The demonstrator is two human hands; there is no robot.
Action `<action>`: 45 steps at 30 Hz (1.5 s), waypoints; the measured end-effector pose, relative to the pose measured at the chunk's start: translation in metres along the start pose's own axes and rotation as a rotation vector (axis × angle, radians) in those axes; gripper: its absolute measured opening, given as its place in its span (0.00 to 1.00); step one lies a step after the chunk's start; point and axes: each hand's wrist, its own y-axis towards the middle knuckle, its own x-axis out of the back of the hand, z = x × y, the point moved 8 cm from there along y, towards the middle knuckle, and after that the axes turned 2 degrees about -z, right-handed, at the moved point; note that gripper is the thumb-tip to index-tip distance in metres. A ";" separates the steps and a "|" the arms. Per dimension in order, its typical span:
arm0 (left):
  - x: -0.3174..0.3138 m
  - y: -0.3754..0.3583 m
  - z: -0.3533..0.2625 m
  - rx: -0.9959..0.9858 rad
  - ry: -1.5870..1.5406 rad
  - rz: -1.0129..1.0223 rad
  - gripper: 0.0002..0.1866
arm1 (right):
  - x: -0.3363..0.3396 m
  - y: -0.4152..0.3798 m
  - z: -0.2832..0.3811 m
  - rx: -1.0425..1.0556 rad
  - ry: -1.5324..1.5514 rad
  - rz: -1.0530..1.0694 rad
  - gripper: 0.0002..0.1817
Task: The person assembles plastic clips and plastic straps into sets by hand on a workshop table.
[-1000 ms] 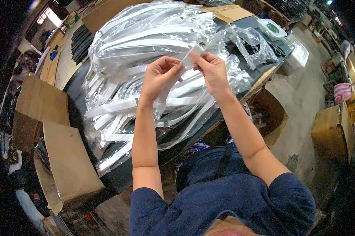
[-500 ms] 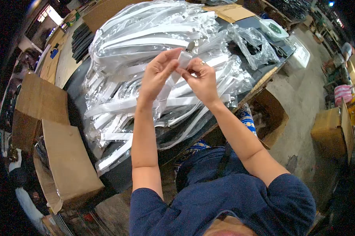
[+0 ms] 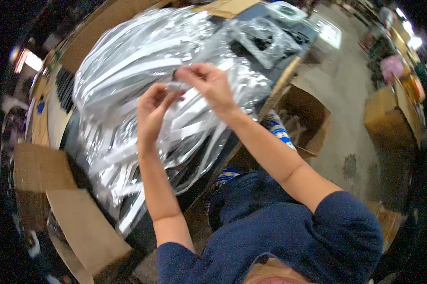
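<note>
Over the pile, my left hand (image 3: 152,112) pinches a white strap (image 3: 176,86) between thumb and fingers. Close to it on the right, my right hand (image 3: 210,88) has its fingers closed on the strap's upper end, where a small dark, metal-looking piece shows at the fingertips. Motion blur hides the detail of that end. Beneath both hands spreads a big heap of white straps in clear plastic sleeves (image 3: 128,59), layered and shiny, with several strap ends hanging towards the front.
The dark table (image 3: 194,182) has a worn edge on the right. Crumpled clear plastic (image 3: 265,45) and a pale green-white tray (image 3: 286,13) lie at the back right. Open cardboard boxes stand at the left (image 3: 88,232) and under the right edge (image 3: 312,120). Another box (image 3: 388,111) stands farther right.
The camera view has swung, so the table appears shifted left. My right hand has risen relative to the left and moved to the strap's upper end. Both hands still hold the strap.
</note>
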 end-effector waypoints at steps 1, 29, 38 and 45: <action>-0.002 -0.001 0.000 0.011 -0.054 -0.029 0.10 | -0.001 -0.001 -0.002 -0.050 -0.016 0.041 0.08; 0.010 0.002 0.018 0.072 -0.089 -0.131 0.13 | 0.109 0.065 0.030 0.126 -0.628 -0.225 0.14; 0.012 0.002 0.017 -0.065 -0.056 -0.037 0.09 | 0.285 0.140 -0.018 0.153 -1.722 -0.147 0.24; 0.021 0.006 0.018 -0.023 -0.214 -0.136 0.09 | 0.256 0.142 -0.024 -0.088 -2.011 -0.032 0.14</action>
